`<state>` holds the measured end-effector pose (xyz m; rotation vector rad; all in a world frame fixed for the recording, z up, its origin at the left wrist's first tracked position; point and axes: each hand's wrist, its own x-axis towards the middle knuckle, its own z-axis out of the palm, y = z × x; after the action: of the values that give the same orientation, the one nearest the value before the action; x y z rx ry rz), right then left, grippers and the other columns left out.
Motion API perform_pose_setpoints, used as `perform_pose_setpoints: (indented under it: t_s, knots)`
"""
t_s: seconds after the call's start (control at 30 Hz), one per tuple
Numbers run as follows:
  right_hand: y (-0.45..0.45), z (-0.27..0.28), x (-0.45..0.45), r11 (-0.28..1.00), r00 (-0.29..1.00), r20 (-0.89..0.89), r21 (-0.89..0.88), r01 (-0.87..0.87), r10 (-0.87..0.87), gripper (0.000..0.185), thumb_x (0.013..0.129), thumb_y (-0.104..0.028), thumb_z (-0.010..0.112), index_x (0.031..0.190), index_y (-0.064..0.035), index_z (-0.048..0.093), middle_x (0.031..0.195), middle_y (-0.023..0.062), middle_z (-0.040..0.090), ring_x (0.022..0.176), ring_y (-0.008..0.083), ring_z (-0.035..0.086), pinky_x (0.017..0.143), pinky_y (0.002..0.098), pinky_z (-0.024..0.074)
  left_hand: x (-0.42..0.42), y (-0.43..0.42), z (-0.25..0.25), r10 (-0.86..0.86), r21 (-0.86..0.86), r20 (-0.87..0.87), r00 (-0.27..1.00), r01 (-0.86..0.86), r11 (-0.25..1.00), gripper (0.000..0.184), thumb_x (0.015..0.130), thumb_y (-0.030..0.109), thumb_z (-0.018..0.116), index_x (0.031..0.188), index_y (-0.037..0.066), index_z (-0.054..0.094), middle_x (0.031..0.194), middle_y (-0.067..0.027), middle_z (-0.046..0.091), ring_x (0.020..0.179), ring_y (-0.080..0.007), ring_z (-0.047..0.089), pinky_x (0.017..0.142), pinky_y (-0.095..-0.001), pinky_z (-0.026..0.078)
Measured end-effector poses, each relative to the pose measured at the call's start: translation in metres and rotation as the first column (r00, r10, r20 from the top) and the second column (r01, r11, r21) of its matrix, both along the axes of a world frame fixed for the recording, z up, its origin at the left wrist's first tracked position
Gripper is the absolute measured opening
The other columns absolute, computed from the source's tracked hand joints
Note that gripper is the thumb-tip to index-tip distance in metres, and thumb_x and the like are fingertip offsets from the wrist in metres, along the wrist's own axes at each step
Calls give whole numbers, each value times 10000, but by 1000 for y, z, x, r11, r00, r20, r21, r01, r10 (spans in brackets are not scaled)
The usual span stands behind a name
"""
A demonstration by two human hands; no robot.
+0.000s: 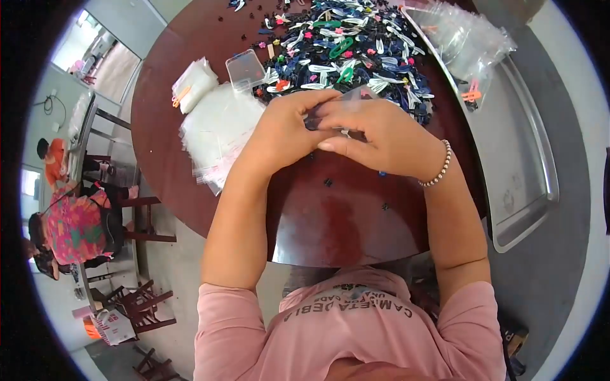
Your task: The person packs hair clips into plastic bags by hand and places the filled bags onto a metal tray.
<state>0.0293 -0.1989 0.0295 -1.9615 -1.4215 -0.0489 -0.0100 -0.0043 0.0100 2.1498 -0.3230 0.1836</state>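
Both hands meet over the near edge of a large pile of hair clips on the dark red round table. My left hand has its fingers curled around a small clear plastic bag. Close against it, my right hand, with a beaded bracelet at the wrist, holds the same bag between thumb and fingers. Something dark shows inside the bag, mostly hidden by the fingers. Left of my left hand lies a spread stack of clear bags.
An empty clear plastic box and a bundle of bags with an orange clip lie at the left. On the right, a metal tray carries more clear bags. People sit at tables on the far left.
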Motion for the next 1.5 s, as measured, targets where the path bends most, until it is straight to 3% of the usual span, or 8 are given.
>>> perform_pose_setpoints:
  t_s: [0.07, 0.27, 0.4, 0.5, 0.57, 0.9, 1.23, 1.5]
  knots:
    - [-1, 8, -4, 999, 999, -53, -47, 8, -11, 195, 860, -191, 665, 968, -28, 661, 900, 134, 670, 768, 294, 638, 688, 339, 488, -1, -3, 1, -170, -278, -197, 966, 112, 954, 481, 725, 49, 772, 1183, 23, 628, 1101, -46, 670, 993, -114, 601, 894, -284, 475]
    - [-1, 15, -2, 1000, 977, -214, 19, 14, -10, 170, 860, -157, 667, 980, -36, 666, 896, 95, 679, 724, 194, 651, 709, 290, 497, 5, 2, -13, -215, -424, -251, 944, 93, 901, 228, 764, 24, 723, 981, 22, 651, 894, 4, 646, 818, -64, 569, 738, -231, 470]
    - [-15, 22, 6, 907, 919, -323, 275, 319, -225, 159, 866, -48, 649, 1019, -8, 673, 933, 26, 686, 776, 92, 632, 708, 230, 510, 4, 3, -3, -118, -434, -319, 940, -34, 900, 222, 790, 67, 740, 987, 4, 658, 880, -21, 672, 790, -77, 599, 710, -237, 483]
    - [-40, 18, 26, 920, 912, -246, 138, 367, -327, 154, 819, -39, 683, 969, -3, 673, 893, 44, 683, 773, 98, 630, 672, 239, 499, 5, 3, -3, -26, -442, -324, 946, -127, 888, 236, 781, 72, 750, 984, -11, 662, 881, -53, 684, 795, -97, 618, 714, -242, 493]
    - [-48, 6, 36, 898, 933, -106, -326, 295, -345, 189, 736, -55, 731, 907, -7, 666, 856, 88, 675, 765, 159, 645, 668, 283, 500, 6, 3, -3, -2, -450, -317, 949, -148, 881, 239, 779, 73, 752, 981, -18, 662, 883, -62, 684, 805, -102, 621, 724, -243, 495]
    - [-33, -12, 29, 806, 929, 58, -479, 347, -366, 151, 694, -101, 695, 820, -33, 648, 783, 116, 668, 731, 294, 646, 679, 377, 508, 8, 5, -12, -36, -415, -321, 946, -106, 904, 260, 783, 89, 760, 1002, -9, 659, 899, -43, 676, 828, -106, 618, 745, -248, 487]
    - [-37, -19, 34, 879, 943, 68, -345, 328, -326, 76, 743, -87, 626, 770, -16, 633, 726, 133, 652, 695, 309, 634, 636, 376, 493, 11, 5, -18, -29, -394, -298, 954, -95, 914, 275, 761, 124, 782, 964, -21, 666, 858, -62, 686, 791, -107, 626, 724, -248, 500]
    - [-19, 10, 17, 934, 931, -159, 97, 345, -328, 91, 868, -58, 618, 943, -8, 627, 739, 51, 612, 584, 93, 525, 542, 244, 420, 8, 2, -12, -36, -349, -349, 936, -94, 932, 256, 789, 53, 750, 1019, -9, 655, 936, -46, 678, 865, -110, 629, 791, -259, 501]
